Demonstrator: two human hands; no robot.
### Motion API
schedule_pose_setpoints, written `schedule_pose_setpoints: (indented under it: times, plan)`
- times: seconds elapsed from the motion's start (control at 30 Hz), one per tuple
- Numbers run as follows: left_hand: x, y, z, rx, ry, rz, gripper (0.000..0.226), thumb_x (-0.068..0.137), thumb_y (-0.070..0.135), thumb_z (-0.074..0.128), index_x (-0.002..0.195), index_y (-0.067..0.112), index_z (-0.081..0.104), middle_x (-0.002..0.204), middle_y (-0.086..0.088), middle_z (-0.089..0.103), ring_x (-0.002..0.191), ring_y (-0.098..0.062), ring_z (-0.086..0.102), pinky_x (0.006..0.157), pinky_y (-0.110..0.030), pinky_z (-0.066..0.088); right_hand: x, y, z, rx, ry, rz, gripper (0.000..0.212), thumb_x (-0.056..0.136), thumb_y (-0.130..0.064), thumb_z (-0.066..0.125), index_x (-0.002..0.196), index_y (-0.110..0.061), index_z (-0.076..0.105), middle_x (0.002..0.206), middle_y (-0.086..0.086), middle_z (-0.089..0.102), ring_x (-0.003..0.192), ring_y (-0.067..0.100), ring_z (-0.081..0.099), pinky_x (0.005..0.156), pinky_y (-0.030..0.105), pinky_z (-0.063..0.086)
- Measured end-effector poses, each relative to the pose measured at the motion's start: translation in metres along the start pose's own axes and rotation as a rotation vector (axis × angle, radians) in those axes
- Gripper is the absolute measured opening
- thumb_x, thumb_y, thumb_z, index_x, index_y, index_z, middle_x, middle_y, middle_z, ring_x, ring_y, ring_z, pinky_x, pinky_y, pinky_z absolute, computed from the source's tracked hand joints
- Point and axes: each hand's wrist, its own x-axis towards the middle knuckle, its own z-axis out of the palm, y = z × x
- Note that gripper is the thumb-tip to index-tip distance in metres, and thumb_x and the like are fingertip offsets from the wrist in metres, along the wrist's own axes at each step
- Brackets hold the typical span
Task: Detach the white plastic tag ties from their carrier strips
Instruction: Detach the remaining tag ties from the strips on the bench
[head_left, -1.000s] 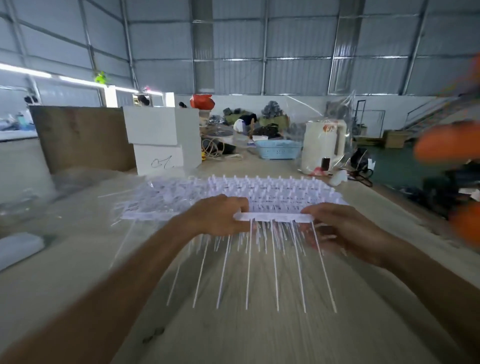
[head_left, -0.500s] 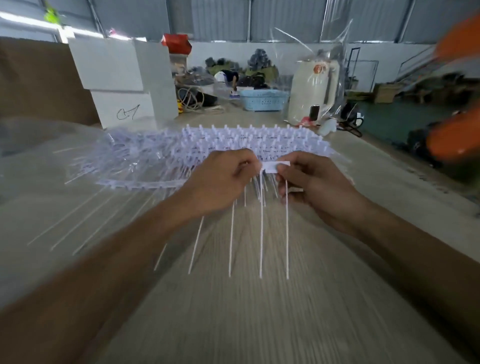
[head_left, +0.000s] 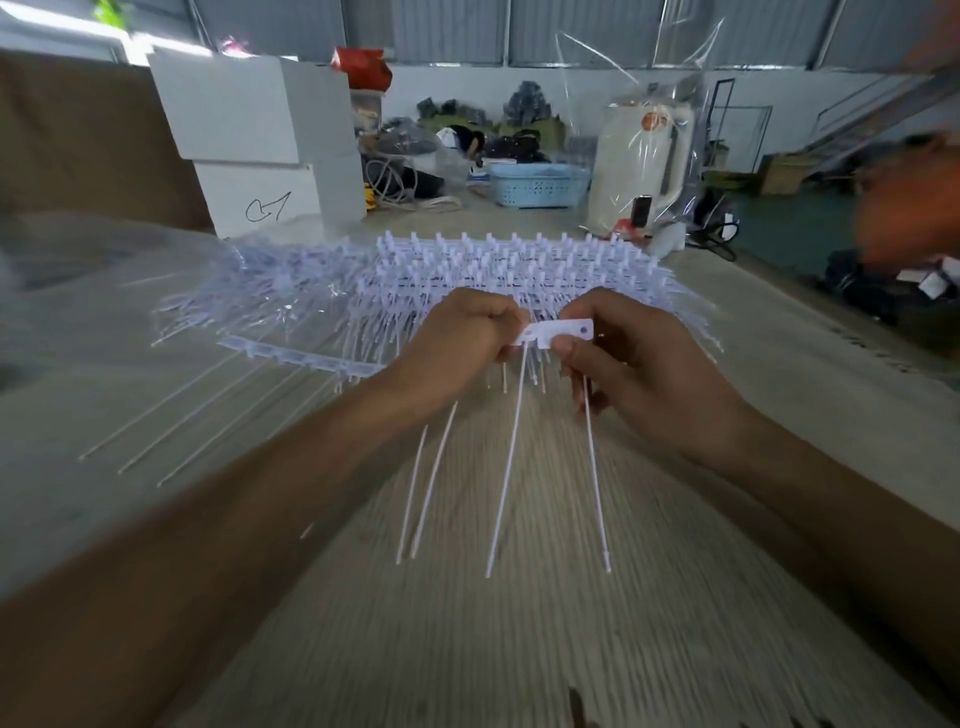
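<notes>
A short piece of white carrier strip (head_left: 563, 332) with tag ties hanging from it is held between my two hands above the wooden table (head_left: 519, 623). My left hand (head_left: 457, 343) grips its left end, with two thin tie tails (head_left: 431, 483) hanging below the fist. My right hand (head_left: 628, 358) pinches the right end, thumb on top. Two more long tails (head_left: 511, 457) dangle from the strip. Behind my hands lies a big pile of white tag ties on their strips (head_left: 467, 280).
Loose ties (head_left: 171, 415) fan out on the left over a clear plastic sheet (head_left: 78, 291). White boxes (head_left: 254, 145), a blue basket (head_left: 537, 184) and a bagged white kettle (head_left: 644, 161) stand at the back. Another person's blurred hand (head_left: 909, 208) is at the right edge.
The strip between my hands has become much shorter as my hands came together. Fewer ties hang from it. The camera has tilted down toward the table.
</notes>
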Motion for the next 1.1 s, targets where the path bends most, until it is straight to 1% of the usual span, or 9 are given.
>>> schedule_pose_setpoints:
  times: [0.23,0.3,0.4,0.57,0.73,0.87,0.97,1.03,1.1]
  plan:
    - [-0.001,-0.002,0.002,-0.076,0.013,-0.105,0.044,0.089,0.012,0.062,0.046,0.021,0.063,0.058,-0.005,0.048,0.072,-0.022,0.049,0.079,-0.034,0.040,-0.003,0.003,0.006,0.043,-0.082,0.033,0.007,0.104,-0.012,0.052,0.099,-0.010,0.055,0.069,0.009,0.068,0.047,0.028,0.061,0.044,0.032,0.048]
    - [-0.001,0.000,0.002,-0.052,-0.003,-0.123,0.041,0.084,0.014,0.062,0.044,0.021,0.061,0.052,-0.001,0.045,0.065,-0.021,0.045,0.074,-0.033,0.036,-0.004,0.004,0.007,-0.043,-0.071,-0.006,0.008,0.105,-0.012,0.051,0.098,-0.013,0.054,0.060,0.007,0.066,0.042,0.022,0.056,0.046,0.025,0.044]
    - [-0.001,0.002,0.000,-0.021,-0.023,-0.162,0.060,0.094,0.000,0.055,0.037,0.019,0.056,0.041,0.004,0.039,0.051,-0.016,0.038,0.066,-0.029,0.030,-0.003,0.003,0.004,-0.294,-0.033,-0.155,0.009,0.104,-0.016,0.051,0.096,-0.015,0.055,0.057,-0.003,0.061,0.047,0.014,0.056,0.052,0.022,0.042]
    - [-0.003,0.010,0.001,0.099,-0.080,-0.153,0.033,0.096,0.005,0.052,0.064,-0.002,0.056,0.041,0.003,0.041,0.034,-0.004,0.035,0.049,-0.022,0.030,-0.002,-0.003,-0.005,-0.656,-0.028,-0.320,0.018,0.107,-0.033,0.040,0.104,-0.023,0.054,0.064,-0.007,0.053,0.051,0.019,0.051,0.051,0.037,0.045]
    - [-0.005,0.004,0.000,0.193,-0.089,-0.060,0.053,0.099,0.017,0.054,0.047,0.025,0.060,0.045,0.010,0.044,0.047,-0.009,0.039,0.058,-0.026,0.033,-0.001,0.001,-0.010,-0.442,-0.025,-0.188,0.007,0.102,-0.019,0.054,0.106,-0.020,0.060,0.060,-0.001,0.058,0.052,0.019,0.055,0.057,0.041,0.048]
    - [-0.002,0.003,0.003,0.287,-0.077,0.017,0.048,0.100,0.019,0.052,0.052,0.019,0.047,0.049,0.008,0.045,0.045,-0.008,0.038,0.056,-0.025,0.031,0.000,0.004,-0.006,-0.468,0.028,-0.140,0.005,0.099,-0.022,0.056,0.100,-0.025,0.059,0.058,-0.001,0.062,0.052,0.014,0.058,0.061,0.032,0.049]
    - [-0.005,0.003,0.002,0.406,-0.091,0.092,0.043,0.100,0.021,0.051,0.058,0.022,0.061,0.046,0.017,0.052,0.047,0.004,0.049,0.054,-0.018,0.032,0.012,0.012,-0.025,-0.490,0.255,0.023,0.011,0.102,-0.021,0.054,0.092,-0.020,0.058,0.060,-0.002,0.065,0.049,0.003,0.059,0.051,0.017,0.043]
    - [-0.007,0.007,0.001,0.444,-0.047,0.175,0.036,0.101,0.025,0.052,0.068,0.017,0.063,0.049,0.017,0.055,0.052,0.004,0.053,0.056,-0.018,0.034,0.011,0.014,-0.046,-0.279,0.341,0.151,0.006,0.102,-0.019,0.056,0.100,-0.017,0.061,0.063,0.000,0.068,0.044,0.002,0.055,0.049,0.019,0.042]
    - [-0.008,0.011,-0.001,0.419,-0.008,0.246,0.035,0.103,0.029,0.051,0.072,0.016,0.061,0.056,0.013,0.060,0.056,-0.003,0.056,0.057,-0.021,0.038,0.005,0.012,-0.050,-0.069,0.228,0.181,0.014,0.102,-0.017,0.056,0.113,-0.025,0.059,0.066,0.003,0.069,0.044,0.010,0.049,0.044,0.026,0.041]
